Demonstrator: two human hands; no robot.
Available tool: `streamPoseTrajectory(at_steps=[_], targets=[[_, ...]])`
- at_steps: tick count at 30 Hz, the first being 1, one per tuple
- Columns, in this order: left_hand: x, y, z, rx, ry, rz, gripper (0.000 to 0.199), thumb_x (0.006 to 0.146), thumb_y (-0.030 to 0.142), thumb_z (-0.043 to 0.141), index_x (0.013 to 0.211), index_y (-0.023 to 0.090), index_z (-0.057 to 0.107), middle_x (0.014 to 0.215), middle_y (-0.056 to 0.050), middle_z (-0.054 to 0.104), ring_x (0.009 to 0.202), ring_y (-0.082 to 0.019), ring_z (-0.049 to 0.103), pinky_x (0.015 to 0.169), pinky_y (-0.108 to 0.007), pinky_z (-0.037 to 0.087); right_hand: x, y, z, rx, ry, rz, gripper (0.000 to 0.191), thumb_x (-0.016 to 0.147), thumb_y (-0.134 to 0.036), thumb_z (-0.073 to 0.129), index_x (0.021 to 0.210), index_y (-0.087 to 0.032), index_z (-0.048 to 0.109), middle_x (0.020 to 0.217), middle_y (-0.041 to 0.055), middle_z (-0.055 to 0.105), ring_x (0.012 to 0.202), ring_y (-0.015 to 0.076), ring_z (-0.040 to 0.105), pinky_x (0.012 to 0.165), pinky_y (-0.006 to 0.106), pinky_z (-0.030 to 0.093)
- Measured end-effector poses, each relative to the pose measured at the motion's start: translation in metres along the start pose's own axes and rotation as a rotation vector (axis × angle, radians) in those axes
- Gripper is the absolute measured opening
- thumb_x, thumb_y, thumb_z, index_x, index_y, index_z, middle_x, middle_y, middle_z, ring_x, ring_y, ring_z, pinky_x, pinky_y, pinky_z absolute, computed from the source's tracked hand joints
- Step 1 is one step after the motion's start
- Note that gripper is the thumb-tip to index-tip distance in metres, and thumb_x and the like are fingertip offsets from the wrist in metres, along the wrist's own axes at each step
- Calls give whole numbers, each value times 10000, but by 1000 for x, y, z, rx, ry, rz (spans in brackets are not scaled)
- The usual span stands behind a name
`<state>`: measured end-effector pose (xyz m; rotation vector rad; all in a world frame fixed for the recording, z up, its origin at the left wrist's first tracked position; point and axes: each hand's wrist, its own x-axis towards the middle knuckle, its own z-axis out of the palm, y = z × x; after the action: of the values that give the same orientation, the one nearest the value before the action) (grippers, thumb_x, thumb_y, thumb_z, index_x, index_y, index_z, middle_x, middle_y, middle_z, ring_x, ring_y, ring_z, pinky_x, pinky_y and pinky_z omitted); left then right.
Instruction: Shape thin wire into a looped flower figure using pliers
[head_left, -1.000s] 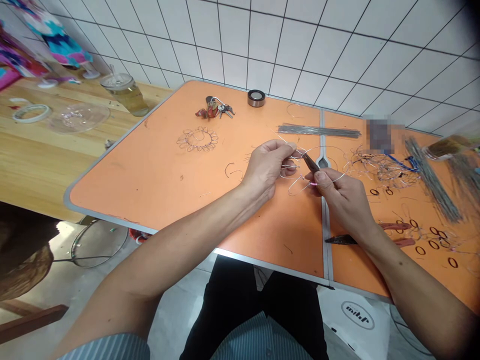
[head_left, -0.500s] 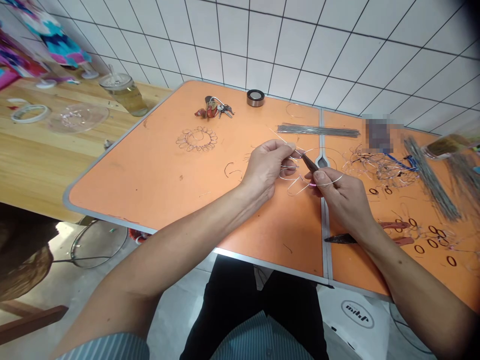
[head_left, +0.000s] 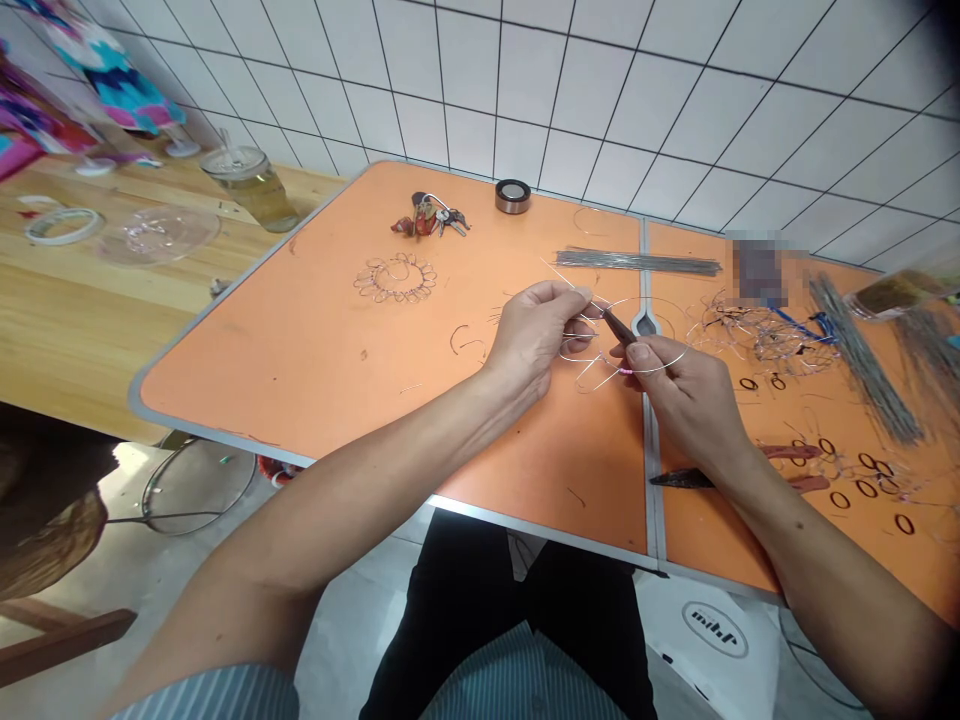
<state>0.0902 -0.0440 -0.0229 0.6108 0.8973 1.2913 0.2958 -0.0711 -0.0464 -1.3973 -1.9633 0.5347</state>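
Left hand (head_left: 529,335): fingers pinching silver looped metal wire (head_left: 586,388). Right hand (head_left: 682,385): fingers closed round 1 dark tapered metal pliers (head_left: 619,326).

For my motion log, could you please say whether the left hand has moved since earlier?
No, the left hand shows no clear shift against the straight silver wire bundle.

- Shirt (head_left: 529,685): blue-grey, with thin pale stripes, its front edge rising to a blunt peak.
- Left sleeve (head_left: 214,695): short, same striped cloth.
- Trousers (head_left: 450,600): plain black on both legs.
- Left hand (head_left: 529,335) and right hand (head_left: 686,390): bare.
- Right forearm (head_left: 814,560): bare, marked with a small spot.
- Left forearm (head_left: 360,475): bare.
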Motion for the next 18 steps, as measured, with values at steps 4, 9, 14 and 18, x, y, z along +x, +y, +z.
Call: streamPoseTrajectory(at_steps=[4,9,14,18], targets=[[-1,1,0,11,-1,-6,263,954,148,762,731,171,625,825,-18,770,565,-41,554,557,-171,470,0,-2,-1,9,-5,16,485,1152,-627,557,1036,-257,847,946,69,855,871,288,804,828,425,550],[0,1,0,31,-5,-2,252,931,180,812,750,173,638,841,-18,777,580,-43,566,584,-175,490,-1,-6,-3,11,-13,46,489,1145,-614,564,1058,-241,868,891,65,835,853,274,795,815,407,540],[1,-1,0,17,-17,13,258,943,149,780,728,168,637,815,-14,760,568,-46,569,569,-188,488,-1,-8,-3,20,-4,61,490,1137,-608,575,1051,-233,878,842,58,812,816,260,775,783,392,526],[0,-1,-1,15,-21,20,268,920,161,815,726,173,631,814,-10,762,565,-46,569,573,-190,487,-1,-7,-3,24,-6,70,495,1132,-621,579,1060,-236,881,857,59,819,803,260,769,776,398,523]])
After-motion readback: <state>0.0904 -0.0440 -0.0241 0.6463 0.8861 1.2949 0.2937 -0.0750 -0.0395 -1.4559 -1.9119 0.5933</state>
